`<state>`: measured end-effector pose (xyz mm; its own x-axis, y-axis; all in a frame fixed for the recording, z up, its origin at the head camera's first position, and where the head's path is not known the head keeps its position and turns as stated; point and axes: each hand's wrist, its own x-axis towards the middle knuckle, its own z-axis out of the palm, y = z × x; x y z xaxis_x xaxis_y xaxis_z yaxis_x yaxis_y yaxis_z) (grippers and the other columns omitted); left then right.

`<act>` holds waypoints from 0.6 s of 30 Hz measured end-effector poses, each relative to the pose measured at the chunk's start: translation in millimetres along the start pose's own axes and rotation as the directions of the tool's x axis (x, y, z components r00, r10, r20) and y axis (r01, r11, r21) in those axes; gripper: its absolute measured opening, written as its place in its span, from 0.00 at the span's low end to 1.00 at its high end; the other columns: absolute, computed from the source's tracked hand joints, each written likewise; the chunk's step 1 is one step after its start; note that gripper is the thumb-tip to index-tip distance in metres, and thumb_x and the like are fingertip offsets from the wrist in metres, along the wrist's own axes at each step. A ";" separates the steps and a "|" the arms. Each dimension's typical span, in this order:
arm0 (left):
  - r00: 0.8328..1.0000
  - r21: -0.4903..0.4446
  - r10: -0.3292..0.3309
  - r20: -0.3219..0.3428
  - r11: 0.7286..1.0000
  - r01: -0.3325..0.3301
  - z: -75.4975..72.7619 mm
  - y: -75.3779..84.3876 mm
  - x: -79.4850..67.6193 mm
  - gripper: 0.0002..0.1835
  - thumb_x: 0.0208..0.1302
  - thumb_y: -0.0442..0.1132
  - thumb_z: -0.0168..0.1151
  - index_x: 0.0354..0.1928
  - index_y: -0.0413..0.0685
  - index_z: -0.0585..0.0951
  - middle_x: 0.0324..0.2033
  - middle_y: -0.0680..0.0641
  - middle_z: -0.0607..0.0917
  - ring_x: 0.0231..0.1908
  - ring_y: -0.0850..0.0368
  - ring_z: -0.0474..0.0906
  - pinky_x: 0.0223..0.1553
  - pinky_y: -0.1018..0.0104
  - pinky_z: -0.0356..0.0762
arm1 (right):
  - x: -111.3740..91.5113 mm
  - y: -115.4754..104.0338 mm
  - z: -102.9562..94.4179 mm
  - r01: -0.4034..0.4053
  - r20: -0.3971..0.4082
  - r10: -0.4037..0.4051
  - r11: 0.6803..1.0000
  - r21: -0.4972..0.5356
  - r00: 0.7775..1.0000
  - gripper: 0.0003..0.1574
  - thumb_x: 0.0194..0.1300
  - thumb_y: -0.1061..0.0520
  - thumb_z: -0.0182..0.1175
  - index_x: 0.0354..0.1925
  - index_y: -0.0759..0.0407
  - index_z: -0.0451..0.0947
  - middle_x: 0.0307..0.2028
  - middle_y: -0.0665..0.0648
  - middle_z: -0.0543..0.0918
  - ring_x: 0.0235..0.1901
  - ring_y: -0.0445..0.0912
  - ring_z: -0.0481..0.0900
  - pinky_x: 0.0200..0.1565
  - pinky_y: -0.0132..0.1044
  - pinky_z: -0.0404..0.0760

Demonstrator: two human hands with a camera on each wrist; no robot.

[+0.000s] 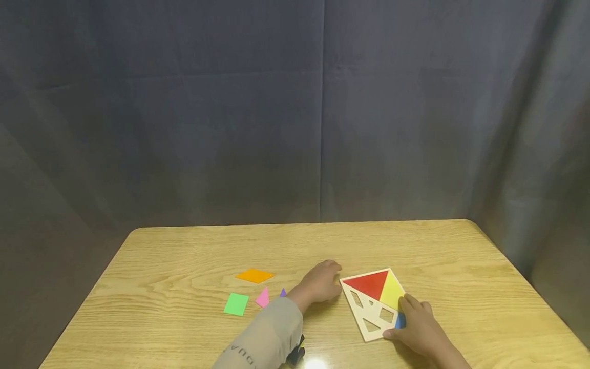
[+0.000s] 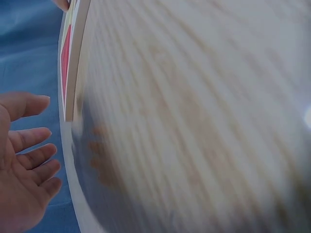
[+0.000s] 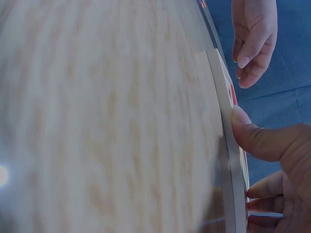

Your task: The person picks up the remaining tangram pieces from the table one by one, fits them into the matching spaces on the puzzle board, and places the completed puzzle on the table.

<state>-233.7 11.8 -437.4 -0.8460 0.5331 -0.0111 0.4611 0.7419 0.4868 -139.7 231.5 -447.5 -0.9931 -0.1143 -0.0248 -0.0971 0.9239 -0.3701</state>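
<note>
A cream tangram tray [image 1: 373,314] lies at a slant on the table, with a red triangle [image 1: 371,284], a yellow triangle [image 1: 391,293] and a blue piece [image 1: 400,321] in it. Several cut-outs show in its lower left part. My right hand [image 1: 417,325] grips the tray's near right corner, thumb on the near edge and fingers at the right side. Close beside the tray's far left corner is my left hand [image 1: 322,281]. In the left wrist view its fingers [image 2: 36,158] are loosely spread, holding nothing.
Left of my left arm lie an orange parallelogram [image 1: 255,275], a green square [image 1: 236,304], a pink piece [image 1: 263,298] and a purple piece [image 1: 283,292] partly hidden by the sleeve [image 1: 272,333]. Behind the wooden table [image 1: 184,246] hangs a dark curtain [image 1: 258,128].
</note>
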 end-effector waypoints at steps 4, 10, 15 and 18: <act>1.000 -0.027 -0.023 0.011 0.999 0.023 -4.4 -5.0 -5.3 0.27 0.50 0.38 0.57 0.55 0.41 0.67 0.55 0.46 0.66 0.56 0.50 0.60 0.54 0.60 0.59 | -0.1 0.5 2.2 -0.001 0.002 0.001 1.000 -0.003 1.000 0.60 0.33 0.33 0.64 0.51 0.78 0.62 0.51 0.76 0.62 0.44 0.62 0.62 0.42 0.53 0.67; 0.999 -0.024 -0.033 0.003 0.999 0.033 -13.4 -15.9 -14.4 0.27 0.51 0.39 0.56 0.55 0.40 0.67 0.55 0.45 0.66 0.56 0.49 0.59 0.54 0.59 0.58 | -0.1 1.6 2.0 0.000 -0.010 0.000 1.000 0.012 1.000 0.60 0.32 0.33 0.65 0.51 0.77 0.63 0.51 0.76 0.62 0.45 0.62 0.62 0.42 0.54 0.67; 0.999 -0.014 -0.050 -0.008 0.999 0.050 -22.1 -25.5 -21.4 0.27 0.52 0.40 0.56 0.55 0.40 0.67 0.56 0.44 0.65 0.57 0.48 0.59 0.55 0.57 0.57 | 0.9 3.6 1.7 0.006 -0.018 -0.006 1.000 -0.004 1.000 0.60 0.32 0.32 0.65 0.50 0.77 0.64 0.51 0.76 0.63 0.44 0.63 0.63 0.42 0.54 0.67; 0.998 -0.004 -0.058 -0.017 0.998 0.058 -25.7 -31.2 -24.5 0.26 0.52 0.41 0.55 0.55 0.40 0.67 0.55 0.45 0.66 0.56 0.48 0.59 0.55 0.57 0.57 | 0.9 3.1 1.9 0.004 -0.016 -0.004 1.000 -0.006 1.000 0.60 0.31 0.33 0.65 0.50 0.77 0.63 0.51 0.76 0.63 0.44 0.63 0.63 0.42 0.54 0.67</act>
<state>-234.3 -34.9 -429.9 -0.8759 0.4819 -0.0243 0.4101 0.7702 0.4885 -140.8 233.6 -450.4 -0.9937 -0.1120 -0.0083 -0.1013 0.9258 -0.3642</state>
